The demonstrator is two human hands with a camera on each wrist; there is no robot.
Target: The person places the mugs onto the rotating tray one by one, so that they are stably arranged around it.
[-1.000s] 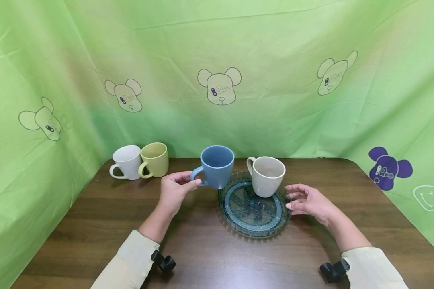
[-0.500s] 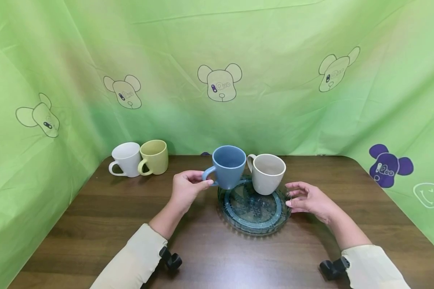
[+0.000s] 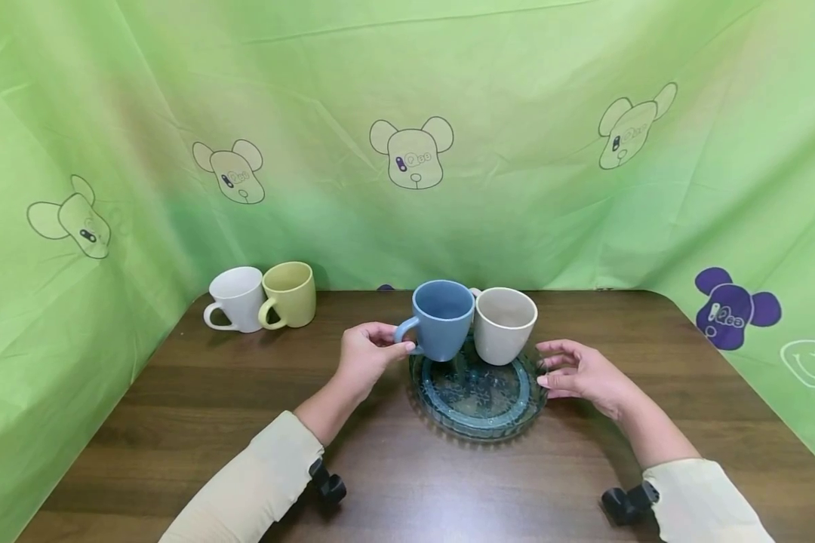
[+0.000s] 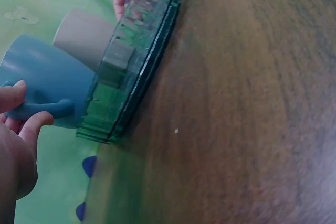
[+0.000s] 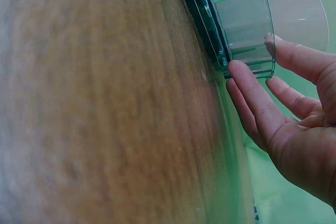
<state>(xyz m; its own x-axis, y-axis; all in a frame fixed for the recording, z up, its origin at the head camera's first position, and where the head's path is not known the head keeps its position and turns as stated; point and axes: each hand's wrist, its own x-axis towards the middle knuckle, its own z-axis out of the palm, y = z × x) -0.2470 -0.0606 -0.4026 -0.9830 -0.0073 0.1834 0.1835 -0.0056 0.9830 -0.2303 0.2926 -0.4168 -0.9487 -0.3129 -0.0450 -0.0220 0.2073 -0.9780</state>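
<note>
A blue mug (image 3: 443, 320) stands upright over the left back part of a round, clear blue-green glass tray (image 3: 477, 434). My left hand (image 3: 367, 358) pinches its handle between thumb and fingers, as the left wrist view also shows. Right beside it, a beige mug (image 3: 505, 328) stands in the tray, its handle mostly hidden behind the blue mug. At the tray's right side my right hand (image 3: 580, 377) has its fingers stretched out, fingertips (image 5: 239, 69) against the outer wall and near the rim.
A white mug (image 3: 236, 300) and a yellow-green mug (image 3: 290, 296) stand close together at the back left of the brown wooden table (image 3: 244, 407). A green cloth (image 3: 516, 211) with printed bear heads hangs behind and at both sides.
My left hand has carried the blue mug rightward, from the tray's left edge to over the tray beside the beige mug. The right hand stays at the tray's side.
</note>
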